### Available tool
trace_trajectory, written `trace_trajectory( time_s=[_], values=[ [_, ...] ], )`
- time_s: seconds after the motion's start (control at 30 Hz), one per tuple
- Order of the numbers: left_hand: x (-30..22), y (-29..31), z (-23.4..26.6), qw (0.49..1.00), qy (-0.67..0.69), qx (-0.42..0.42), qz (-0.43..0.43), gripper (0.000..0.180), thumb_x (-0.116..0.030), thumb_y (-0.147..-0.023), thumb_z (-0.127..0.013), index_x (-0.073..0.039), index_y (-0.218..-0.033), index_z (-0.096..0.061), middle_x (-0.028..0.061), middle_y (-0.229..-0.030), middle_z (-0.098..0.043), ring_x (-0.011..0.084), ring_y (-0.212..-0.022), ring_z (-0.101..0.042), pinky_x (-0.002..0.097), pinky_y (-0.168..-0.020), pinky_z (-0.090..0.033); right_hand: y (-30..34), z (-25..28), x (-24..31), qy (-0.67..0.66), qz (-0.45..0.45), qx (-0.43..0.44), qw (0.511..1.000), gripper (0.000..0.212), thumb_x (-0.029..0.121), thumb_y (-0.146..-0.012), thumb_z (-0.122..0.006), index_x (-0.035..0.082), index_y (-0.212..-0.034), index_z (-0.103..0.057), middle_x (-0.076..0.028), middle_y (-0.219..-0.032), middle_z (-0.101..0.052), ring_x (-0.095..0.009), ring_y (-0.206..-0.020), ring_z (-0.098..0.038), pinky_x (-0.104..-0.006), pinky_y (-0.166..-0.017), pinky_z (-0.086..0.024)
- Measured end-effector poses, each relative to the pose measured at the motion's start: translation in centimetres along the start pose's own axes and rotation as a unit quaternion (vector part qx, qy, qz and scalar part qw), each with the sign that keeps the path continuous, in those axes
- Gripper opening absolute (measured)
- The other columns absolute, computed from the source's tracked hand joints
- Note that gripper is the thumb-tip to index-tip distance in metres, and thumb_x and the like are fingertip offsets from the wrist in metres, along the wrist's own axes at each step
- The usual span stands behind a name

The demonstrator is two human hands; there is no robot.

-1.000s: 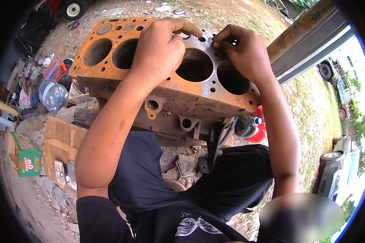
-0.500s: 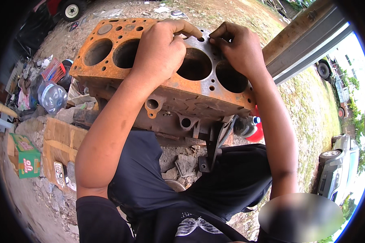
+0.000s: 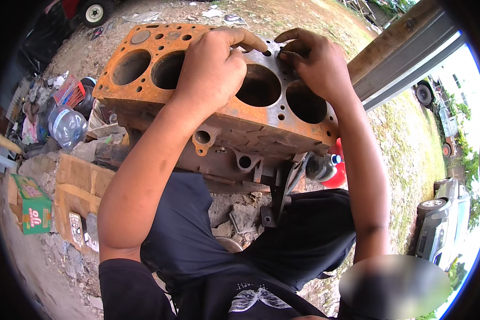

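Note:
A rusty engine block (image 3: 112,88) lies in front of me, its flat top with a row of large cylinder bores facing up. The far right part of that top is greyer than the orange rest. My left hand (image 3: 216,66) rests over the middle of it, index finger stretched to a small hole near the far edge, thumb apart from it. Close to the same hole, my right hand (image 3: 320,61) arches over the grey part with index finger and thumb spread. I see nothing held in either hand; the other fingers are mostly hidden.
A post (image 3: 394,48) rises beside the block's right end. A clear plastic jug (image 3: 68,127), a red basket (image 3: 71,92), a cardboard box (image 3: 82,186) and a green carton (image 3: 34,205) lie at left. Bottles (image 3: 322,168) stand under the block's right end. A car (image 3: 442,218) is parked at far right.
My right index finger has straightened and lifted away from the thumb. My left hand has hardly moved. The whole view has shifted slightly.

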State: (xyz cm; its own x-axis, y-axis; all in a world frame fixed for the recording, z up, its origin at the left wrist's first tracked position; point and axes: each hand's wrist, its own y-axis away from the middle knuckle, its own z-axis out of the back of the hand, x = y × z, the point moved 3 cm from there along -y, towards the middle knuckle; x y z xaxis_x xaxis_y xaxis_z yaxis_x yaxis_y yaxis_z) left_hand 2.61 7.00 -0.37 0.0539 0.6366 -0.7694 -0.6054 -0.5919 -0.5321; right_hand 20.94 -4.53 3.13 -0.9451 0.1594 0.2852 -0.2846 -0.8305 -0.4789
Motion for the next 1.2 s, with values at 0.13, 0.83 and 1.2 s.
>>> trace_trajectory(
  time_s=[0.13,0.83,1.2],
  values=[
    [-0.6,0.0,0.2,1.000,0.001,-0.002,0.020,0.043,0.005,-0.090,-0.053,-0.007,-0.114,-0.086,0.0159,-0.077,-0.077,0.0232,-0.068,-0.075,0.0402,-0.075,-0.062,0.4,0.3,-0.1,0.030,0.009,0.042,0.999,0.017,0.013,-0.096,-0.080,0.014,-0.111,-0.087,-0.009,-0.101,-0.086,-0.025,-0.092,-0.083,-0.0393,-0.087,-0.063],
    [-0.1,-0.4,0.5,0.999,-0.002,0.000,0.037,0.046,0.004,-0.088,-0.052,-0.009,-0.115,-0.087,0.0160,-0.089,-0.082,0.0266,-0.076,-0.080,0.0418,-0.081,-0.066,-0.4,-0.3,-0.1,0.013,-0.009,0.020,1.000,0.018,0.019,-0.095,-0.083,0.015,-0.113,-0.088,-0.010,-0.099,-0.086,-0.027,-0.089,-0.082,-0.0399,-0.085,-0.062],
    [0.0,-0.8,0.8,0.999,-0.010,0.014,0.044,0.038,0.003,-0.100,-0.052,-0.005,-0.117,-0.085,0.0104,-0.107,-0.083,0.0187,-0.105,-0.074,0.0348,-0.101,-0.056,0.0,0.1,0.5,0.017,-0.019,0.033,0.999,0.020,0.019,-0.095,-0.081,0.016,-0.113,-0.089,-0.011,-0.099,-0.085,-0.029,-0.088,-0.082,-0.0413,-0.087,-0.062]
  ],
)
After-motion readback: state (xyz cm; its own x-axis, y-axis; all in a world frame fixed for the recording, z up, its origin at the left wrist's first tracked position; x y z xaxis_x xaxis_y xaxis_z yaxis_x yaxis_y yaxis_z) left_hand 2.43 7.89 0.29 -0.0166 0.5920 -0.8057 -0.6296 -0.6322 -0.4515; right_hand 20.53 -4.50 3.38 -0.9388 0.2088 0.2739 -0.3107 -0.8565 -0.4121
